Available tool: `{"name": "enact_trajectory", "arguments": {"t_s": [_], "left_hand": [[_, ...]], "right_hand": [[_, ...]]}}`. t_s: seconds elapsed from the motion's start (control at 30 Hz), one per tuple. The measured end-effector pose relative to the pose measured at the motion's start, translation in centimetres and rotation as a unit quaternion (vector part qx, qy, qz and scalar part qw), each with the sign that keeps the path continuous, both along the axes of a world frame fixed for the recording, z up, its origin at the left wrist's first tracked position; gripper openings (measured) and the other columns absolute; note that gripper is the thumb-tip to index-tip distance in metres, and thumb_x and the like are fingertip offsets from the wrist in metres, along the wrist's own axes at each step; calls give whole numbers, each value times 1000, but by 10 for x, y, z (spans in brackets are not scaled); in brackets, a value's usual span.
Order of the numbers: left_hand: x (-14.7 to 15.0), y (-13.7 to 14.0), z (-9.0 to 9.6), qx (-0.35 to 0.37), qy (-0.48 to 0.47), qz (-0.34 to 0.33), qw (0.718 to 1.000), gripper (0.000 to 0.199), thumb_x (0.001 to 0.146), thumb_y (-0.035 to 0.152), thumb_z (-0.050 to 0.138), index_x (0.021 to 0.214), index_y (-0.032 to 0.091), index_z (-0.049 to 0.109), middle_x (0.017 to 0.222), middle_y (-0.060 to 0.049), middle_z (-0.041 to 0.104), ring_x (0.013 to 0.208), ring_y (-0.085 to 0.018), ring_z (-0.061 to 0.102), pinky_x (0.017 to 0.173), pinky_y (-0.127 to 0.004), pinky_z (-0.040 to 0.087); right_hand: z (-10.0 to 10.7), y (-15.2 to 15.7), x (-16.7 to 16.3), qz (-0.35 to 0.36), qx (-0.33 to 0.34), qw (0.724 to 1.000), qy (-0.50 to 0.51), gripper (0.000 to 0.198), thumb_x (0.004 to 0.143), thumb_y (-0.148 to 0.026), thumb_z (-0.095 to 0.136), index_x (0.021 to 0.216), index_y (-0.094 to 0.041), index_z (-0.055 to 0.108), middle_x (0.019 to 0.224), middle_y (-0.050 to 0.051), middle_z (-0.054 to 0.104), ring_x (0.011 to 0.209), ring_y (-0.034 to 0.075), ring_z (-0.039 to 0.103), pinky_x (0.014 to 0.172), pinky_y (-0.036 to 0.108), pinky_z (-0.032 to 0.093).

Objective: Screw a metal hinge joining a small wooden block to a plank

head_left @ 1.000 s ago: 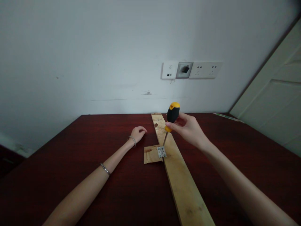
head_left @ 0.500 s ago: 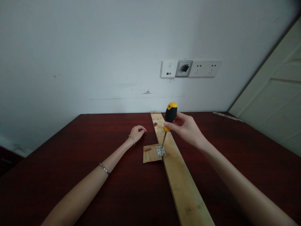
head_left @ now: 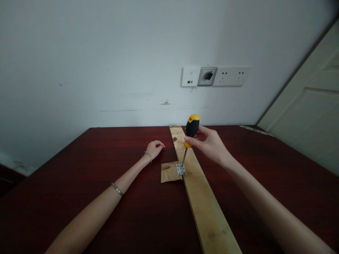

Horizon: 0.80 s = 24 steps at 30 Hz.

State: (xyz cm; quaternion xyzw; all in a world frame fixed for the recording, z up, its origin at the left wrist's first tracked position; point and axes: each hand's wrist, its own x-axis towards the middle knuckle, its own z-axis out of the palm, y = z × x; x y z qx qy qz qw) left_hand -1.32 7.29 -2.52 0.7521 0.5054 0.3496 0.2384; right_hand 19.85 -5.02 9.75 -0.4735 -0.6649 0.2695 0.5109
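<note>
Screwdriver (head_left: 192,127) stands over small hinge (head_left: 181,170)

The right hand (head_left: 213,144), right of the frame's centre, has its fingers narrowed around the lower part of the screwdriver's black-and-yellow handle. The tool leans slightly, handle end up and to the right, its shaft running down to the upper part of the silver hinge, just below the centre of the frame. The hinge lies flat across the seam between a short wooden piece (head_left: 169,173) on its left and a long plank (head_left: 205,204), which runs from mid-frame to the bottom edge.

The left hand (head_left: 154,150), left of centre, rests on the dark red tabletop (head_left: 132,218) near the plank but apart from it. Its fingers curl inward, narrow; I cannot tell whether they close fully. A bracelet (head_left: 149,157) circles that wrist, and a bangle (head_left: 117,188) sits higher on the forearm. Wall sockets (head_left: 230,77) show in the upper right.
</note>
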Motion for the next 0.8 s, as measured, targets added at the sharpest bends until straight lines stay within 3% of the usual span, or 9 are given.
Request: {"name": "enact_trajectory", "arguments": {"t_s": [0.5,0.8], "left_hand": [[0,0,0,0,2,-4,1000,23,73,5,52,69,18,71,79,-1,71,78,-16,64,81,-29,48],[0,-1,1,1,1,-6,1000,24,72,5,51,69,18,71,78,-1,71,77,-16,64,80,-29,49]], "right_hand": [[-1,-1,-1,4,2,1000,-3,28,75,-39,70,91,-17,65,88,7,67,75,18,60,69,35,50],[-4,0,-6,-22,18,1000,4,29,71,-40,73,82,-18,58,80,3,60,71,15,55,66,32,48]]}}
